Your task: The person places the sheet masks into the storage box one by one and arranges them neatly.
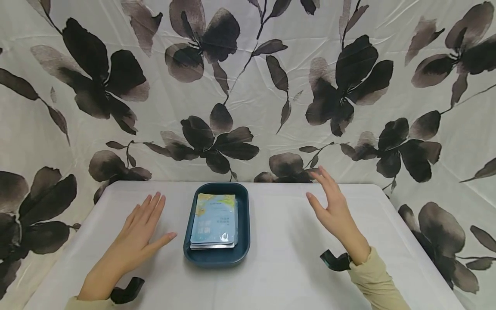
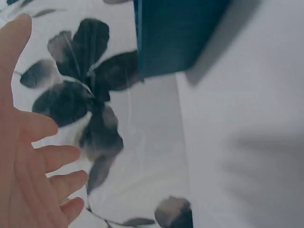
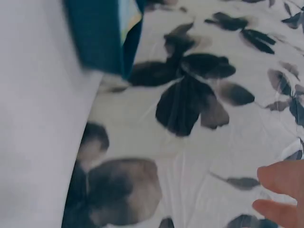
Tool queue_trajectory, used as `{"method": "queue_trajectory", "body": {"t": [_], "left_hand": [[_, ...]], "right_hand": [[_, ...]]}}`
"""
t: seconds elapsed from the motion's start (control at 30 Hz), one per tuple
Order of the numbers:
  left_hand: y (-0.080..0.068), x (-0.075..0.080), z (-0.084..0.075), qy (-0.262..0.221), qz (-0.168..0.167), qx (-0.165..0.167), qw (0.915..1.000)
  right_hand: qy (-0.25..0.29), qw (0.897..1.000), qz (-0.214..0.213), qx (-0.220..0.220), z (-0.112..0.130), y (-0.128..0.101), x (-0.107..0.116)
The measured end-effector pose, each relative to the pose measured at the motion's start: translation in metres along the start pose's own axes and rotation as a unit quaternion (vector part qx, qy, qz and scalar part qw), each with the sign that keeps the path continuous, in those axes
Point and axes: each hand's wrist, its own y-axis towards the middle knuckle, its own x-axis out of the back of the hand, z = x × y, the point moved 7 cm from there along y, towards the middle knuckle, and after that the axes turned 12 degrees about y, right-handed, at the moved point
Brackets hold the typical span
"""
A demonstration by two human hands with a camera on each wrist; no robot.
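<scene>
— Resting flat on the white table [image 1: 294, 275], the left hand [image 1: 135, 239] is empty; the right hand [image 1: 333, 211] is raised, fingers spread, nothing grasped.

— And the stack of glossy blue packets [image 1: 214, 221]?

— Untouched, it seems, inside the dark teal oblong tray [image 1: 242, 224] between both hands.

tray [image 1: 243, 215] mid-table, bare table [image 1: 294, 267] either side

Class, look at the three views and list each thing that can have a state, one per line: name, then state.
left hand: open, fingers straight, flat on the table beside the tray, holding nothing.
right hand: open, fingers spread, raised above the table, holding nothing.
tray: upright on the table, loaded.
packets: stacked flat inside the tray, untouched.
table: covered with a white cloth.
</scene>
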Motion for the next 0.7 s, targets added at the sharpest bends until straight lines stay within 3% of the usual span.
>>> {"method": "queue_trajectory", "body": {"t": [0.17,0.33,0.53,0.7], "left_hand": [[-0.012,0.005,0.016,0.028,-0.046,0.019,0.9983],[-0.019,0.006,0.025,0.038,-0.086,0.042,0.9947],[-0.025,-0.012,0.029,0.086,-0.047,0.040,0.9944],[-0.031,-0.028,0.036,0.098,-0.013,0.054,0.9937]], "right_hand": [[-0.075,0.996,-0.016,0.055,-0.006,-0.014,0.025],[-0.150,0.988,-0.014,0.032,-0.024,-0.033,0.041],[-0.232,0.970,0.048,-0.044,-0.048,-0.059,0.045],[-0.245,0.958,0.108,-0.099,-0.064,-0.074,0.038]]}}
